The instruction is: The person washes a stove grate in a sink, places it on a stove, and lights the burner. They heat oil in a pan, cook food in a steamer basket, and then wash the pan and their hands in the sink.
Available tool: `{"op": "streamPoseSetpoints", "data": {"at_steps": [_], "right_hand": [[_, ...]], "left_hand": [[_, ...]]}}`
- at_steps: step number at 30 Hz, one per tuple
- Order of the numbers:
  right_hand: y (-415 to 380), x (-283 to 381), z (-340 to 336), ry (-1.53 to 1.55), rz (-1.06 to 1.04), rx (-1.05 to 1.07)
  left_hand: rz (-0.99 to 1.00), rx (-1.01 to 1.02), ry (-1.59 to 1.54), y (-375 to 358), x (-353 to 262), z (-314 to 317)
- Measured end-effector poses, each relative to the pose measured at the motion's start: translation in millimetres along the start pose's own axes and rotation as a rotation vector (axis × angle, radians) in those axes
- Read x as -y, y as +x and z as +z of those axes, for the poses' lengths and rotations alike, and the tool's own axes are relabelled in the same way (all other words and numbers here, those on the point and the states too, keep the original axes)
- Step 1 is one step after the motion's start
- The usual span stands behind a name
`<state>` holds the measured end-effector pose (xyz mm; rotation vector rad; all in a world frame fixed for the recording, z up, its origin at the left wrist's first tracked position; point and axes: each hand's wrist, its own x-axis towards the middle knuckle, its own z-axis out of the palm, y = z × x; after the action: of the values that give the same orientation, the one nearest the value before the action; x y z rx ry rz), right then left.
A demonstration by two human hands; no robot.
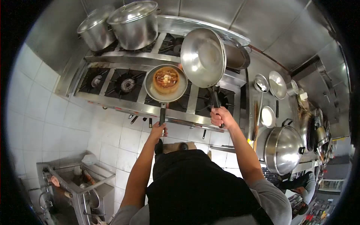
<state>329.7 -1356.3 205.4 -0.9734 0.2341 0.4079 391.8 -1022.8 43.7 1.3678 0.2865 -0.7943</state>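
Observation:
My left hand (159,131) is closed around the black handle of a frying pan (180,96), which is over the front burners. Inside the pan sits a round, tall-sided food with a browned top (166,80) and some pale bits at its centre. My right hand (224,117) grips the dark handle of a wide, deep metal pan (204,56). This larger pan is tilted, its shiny inside facing me, to the right of the frying pan. Whether the frying pan touches the grate is hidden.
Two lidded stockpots (135,30) stand on the back left of the stove (123,84). A counter to the right bears a ladle (261,83), a metal bowl (277,84) and a large domed pot (283,150). A sink unit (77,180) is at lower left; another person (300,187) is at lower right.

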Motion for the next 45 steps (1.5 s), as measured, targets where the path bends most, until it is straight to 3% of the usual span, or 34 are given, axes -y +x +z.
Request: {"op": "streamPoseSetpoints", "data": {"at_steps": [6, 9, 16, 18, 24, 25, 33, 45], "right_hand": [[-22, -7, -8, -0.087, 0.044, -0.133], [-16, -15, -13, -0.330, 0.030, -0.332], [22, -45, -21, -0.643, -0.031, -0.474], [37, -60, -30, -0.866, -0.206, -0.564], [66, -81, -11, -1.192, -0.392, -0.610], [69, -81, -2, -1.112, -0.246, -0.619], [114, -121, 5, -1.270, -0.374, -0.643], [134, -150, 2, -1.273, -0.189, -0.651]], "left_hand": [[0.046, 0.050, -0.018, 17, 19, -4], [0.030, -0.019, -0.039, 5, 8, 11], [0.033, -0.017, -0.046, -1, 6, 21], [0.030, -0.038, -0.042, -4, 7, 21], [0.015, -0.027, -0.090, -7, 4, 26], [0.016, -0.014, -0.102, -8, 3, 26], [0.002, -0.048, -0.018, -14, 0, 27], [-0.038, -0.035, -0.005, -16, 0, 23]]}}
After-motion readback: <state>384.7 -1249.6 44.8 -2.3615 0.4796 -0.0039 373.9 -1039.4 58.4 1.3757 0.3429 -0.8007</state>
